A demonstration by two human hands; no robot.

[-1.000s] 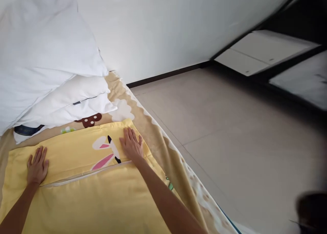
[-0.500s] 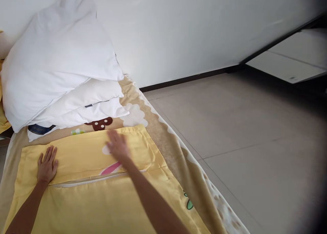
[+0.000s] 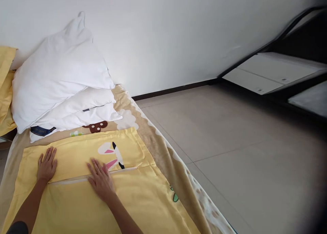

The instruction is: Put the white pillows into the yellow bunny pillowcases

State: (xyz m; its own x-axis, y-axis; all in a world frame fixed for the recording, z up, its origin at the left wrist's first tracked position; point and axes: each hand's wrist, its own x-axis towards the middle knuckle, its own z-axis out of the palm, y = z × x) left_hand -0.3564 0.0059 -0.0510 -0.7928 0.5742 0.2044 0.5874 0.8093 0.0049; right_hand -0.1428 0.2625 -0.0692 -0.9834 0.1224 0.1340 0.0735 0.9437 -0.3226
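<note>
"While both rest on the yellow cover (image 3: 76, 210), how do the left hand (image 3: 46, 167) and right hand (image 3: 100, 180) lie?"

"Flat, fingers apart; the right crosses the slit (image 3: 125, 170)."

"Surface?"

"The cover lies spread on a tan sheet (image 3: 153, 143), a strip of which shows along the cover's right side."

"Edges and room?"

"Past the sheet's right edge, grey floor (image 3: 224, 152) runs broad to a dark frame (image 3: 304, 85); the wall (image 3: 163, 39) bounds the far end."

"Count?"

"One cover, three white pillows (image 3: 63, 68) piled by the wall, one blue label (image 3: 42, 130); yellow cloth (image 3: 6, 90) at far left, number of pieces uncertain."
</note>
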